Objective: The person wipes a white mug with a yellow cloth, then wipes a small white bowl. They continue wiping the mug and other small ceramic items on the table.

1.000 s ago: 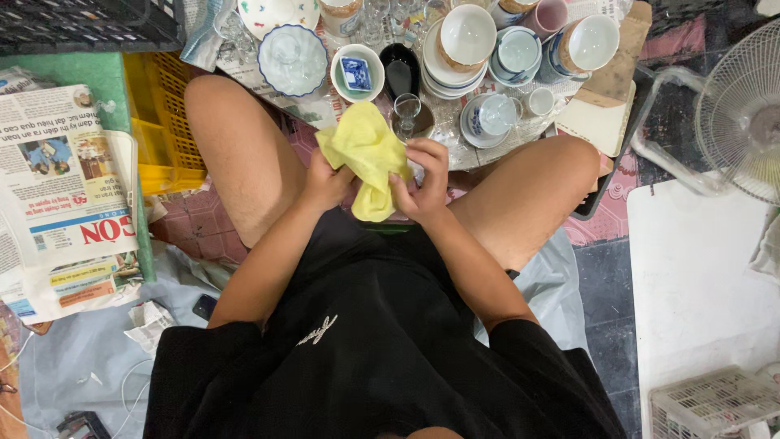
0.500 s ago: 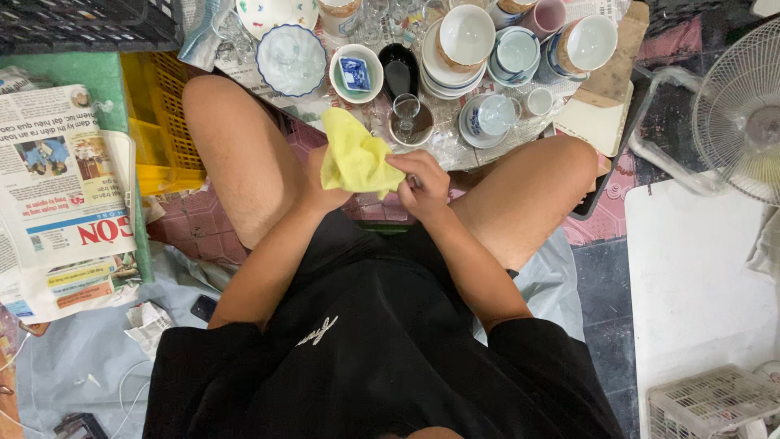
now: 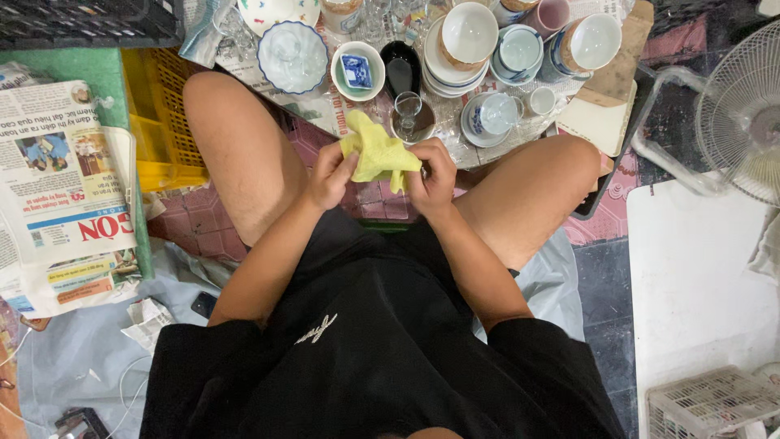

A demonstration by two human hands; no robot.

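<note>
Both my hands on the cloth.
My left hand (image 3: 329,175) and right hand (image 3: 432,179) each clench the yellow cloth (image 3: 378,153) between my knees.

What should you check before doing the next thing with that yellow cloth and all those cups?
1. Both hands on the yellow cloth: left hand and right hand grip it. Ok.
2. Anything wrapped inside the cloth: cannot tell.
3. Small glass close beyond the cloth, upright. Ok.
4. Stacked bowls crowd the cups nearby: not ok.
5. Fan stands apart from the hands. Ok.
</note>
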